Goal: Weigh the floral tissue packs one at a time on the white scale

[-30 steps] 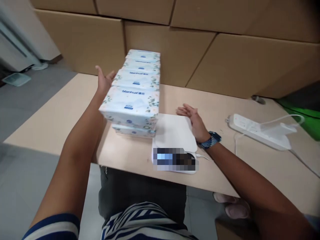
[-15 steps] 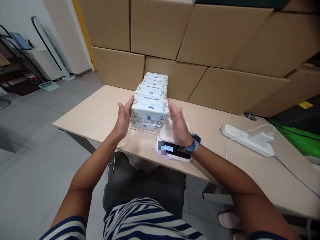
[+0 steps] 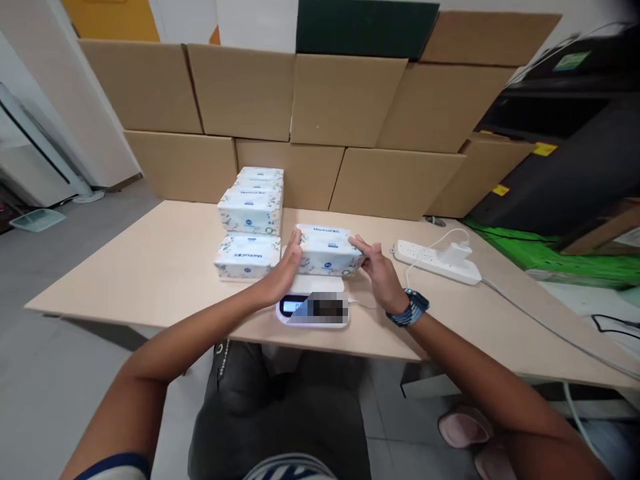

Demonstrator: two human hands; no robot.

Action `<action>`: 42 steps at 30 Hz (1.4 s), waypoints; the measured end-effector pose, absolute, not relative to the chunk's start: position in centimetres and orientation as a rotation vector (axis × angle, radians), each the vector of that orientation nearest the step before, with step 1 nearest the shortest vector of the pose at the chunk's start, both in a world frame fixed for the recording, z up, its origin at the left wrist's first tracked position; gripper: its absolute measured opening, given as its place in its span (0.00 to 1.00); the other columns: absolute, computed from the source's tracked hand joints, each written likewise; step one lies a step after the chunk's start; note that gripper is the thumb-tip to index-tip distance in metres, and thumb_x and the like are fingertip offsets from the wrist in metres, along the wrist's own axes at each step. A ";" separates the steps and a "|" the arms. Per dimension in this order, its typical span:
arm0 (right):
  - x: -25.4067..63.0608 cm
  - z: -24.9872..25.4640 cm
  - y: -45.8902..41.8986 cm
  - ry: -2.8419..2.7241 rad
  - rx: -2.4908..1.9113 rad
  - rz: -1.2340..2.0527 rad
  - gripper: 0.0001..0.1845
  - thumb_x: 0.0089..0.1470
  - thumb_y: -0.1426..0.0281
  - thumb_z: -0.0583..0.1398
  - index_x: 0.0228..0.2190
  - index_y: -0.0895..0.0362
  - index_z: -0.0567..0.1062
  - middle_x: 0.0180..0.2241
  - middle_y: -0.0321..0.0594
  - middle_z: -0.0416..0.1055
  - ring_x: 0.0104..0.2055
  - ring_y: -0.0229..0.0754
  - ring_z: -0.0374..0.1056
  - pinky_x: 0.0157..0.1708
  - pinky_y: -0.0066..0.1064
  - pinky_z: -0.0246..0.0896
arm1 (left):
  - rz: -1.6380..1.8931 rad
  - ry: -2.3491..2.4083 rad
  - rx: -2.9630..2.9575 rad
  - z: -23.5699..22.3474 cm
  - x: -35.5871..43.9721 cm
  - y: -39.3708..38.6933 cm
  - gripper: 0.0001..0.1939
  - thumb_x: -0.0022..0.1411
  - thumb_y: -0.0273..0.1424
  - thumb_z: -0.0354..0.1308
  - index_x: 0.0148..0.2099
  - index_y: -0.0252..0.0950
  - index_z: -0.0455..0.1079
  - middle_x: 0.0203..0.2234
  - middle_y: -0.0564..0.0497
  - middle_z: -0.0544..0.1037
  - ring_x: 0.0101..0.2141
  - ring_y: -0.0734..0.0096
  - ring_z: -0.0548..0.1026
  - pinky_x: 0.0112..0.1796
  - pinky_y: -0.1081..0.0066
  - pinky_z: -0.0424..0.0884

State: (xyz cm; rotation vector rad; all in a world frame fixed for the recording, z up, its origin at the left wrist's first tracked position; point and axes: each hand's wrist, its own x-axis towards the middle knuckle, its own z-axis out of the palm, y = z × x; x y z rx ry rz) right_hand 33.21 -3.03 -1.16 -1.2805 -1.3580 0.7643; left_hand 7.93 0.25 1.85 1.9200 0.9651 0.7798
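A white tissue pack [image 3: 327,250] with blue print and a floral pattern is held between my two hands, over the white kitchen scale [image 3: 313,285]. My left hand [image 3: 286,268] presses its left side, and my right hand [image 3: 379,267] grips the right end with the fingers near the top edge. Whether the pack touches the weighing plate cannot be made out. The scale's lit display is partly blurred. To the left stand stacked tissue packs [image 3: 250,210], with a single tissue pack [image 3: 247,257] in front of them.
A white power strip [image 3: 437,261] with a plug and cables lies on the table [image 3: 125,267] to the right. Stacked cardboard boxes [image 3: 280,173] line the back. Dark equipment and a green item [image 3: 565,257] sit at the far right.
My hands have moved right with one tissue pack from the front of the stack to above the scale. The pack beneath it is now uncovered. The camera view has shifted.
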 end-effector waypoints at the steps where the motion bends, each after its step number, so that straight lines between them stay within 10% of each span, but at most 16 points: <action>1: 33.6 -1.4 -2.8 -1.380 -1.288 0.722 0.48 0.67 0.32 0.44 0.65 0.51 0.78 0.78 0.48 0.58 0.82 0.55 0.51 0.81 0.58 0.47 | 0.713 0.999 2.017 2.3 7.5 0.6 0.57 0.69 0.72 0.31 0.85 0.39 0.36 0.83 0.48 0.35 0.82 0.58 0.35 0.80 0.54 0.38; 8: 35.8 -4.4 -0.1 -1.780 -1.037 0.009 0.24 0.74 0.54 0.55 0.62 0.44 0.80 0.68 0.49 0.72 0.63 0.55 0.76 0.60 0.56 0.78 | 0.729 0.926 2.998 4.1 3.8 0.6 0.35 0.79 0.51 0.47 0.70 0.29 0.72 0.69 0.36 0.74 0.70 0.49 0.75 0.69 0.50 0.75; 12: 36.6 -6.1 0.5 -1.836 -0.929 -0.292 0.36 0.67 0.59 0.65 0.72 0.42 0.67 0.65 0.53 0.71 0.60 0.59 0.76 0.45 0.51 0.84 | 1.093 0.888 3.148 5.7 0.8 0.2 0.25 0.76 0.45 0.58 0.68 0.39 0.74 0.61 0.45 0.85 0.60 0.54 0.84 0.71 0.49 0.71; 20: 36.2 -5.1 -1.2 -1.906 -0.992 -0.304 0.41 0.62 0.64 0.70 0.71 0.43 0.66 0.61 0.52 0.73 0.59 0.60 0.77 0.43 0.49 0.86 | 1.360 1.619 1.582 1.2 -9.0 3.6 0.39 0.71 0.64 0.54 0.65 0.39 0.76 0.65 0.46 0.80 0.67 0.43 0.75 0.68 0.43 0.71; 30: 35.1 -5.4 -1.9 -1.885 -0.944 -0.096 0.39 0.61 0.66 0.72 0.68 0.46 0.66 0.70 0.53 0.71 0.71 0.62 0.71 0.55 0.53 0.85 | 1.328 1.426 1.269 -2.7 -5.7 0.7 0.27 0.71 0.52 0.64 0.68 0.53 0.74 0.69 0.51 0.75 0.60 0.62 0.77 0.49 0.72 0.78; 42: 34.3 -5.4 -2.0 -1.819 -0.968 0.000 0.31 0.63 0.68 0.69 0.64 0.48 0.67 0.70 0.51 0.72 0.67 0.58 0.76 0.43 0.42 0.87 | 1.387 1.543 1.325 -1.9 -4.0 2.1 0.22 0.69 0.50 0.64 0.60 0.48 0.79 0.79 0.49 0.60 0.80 0.53 0.53 0.77 0.48 0.56</action>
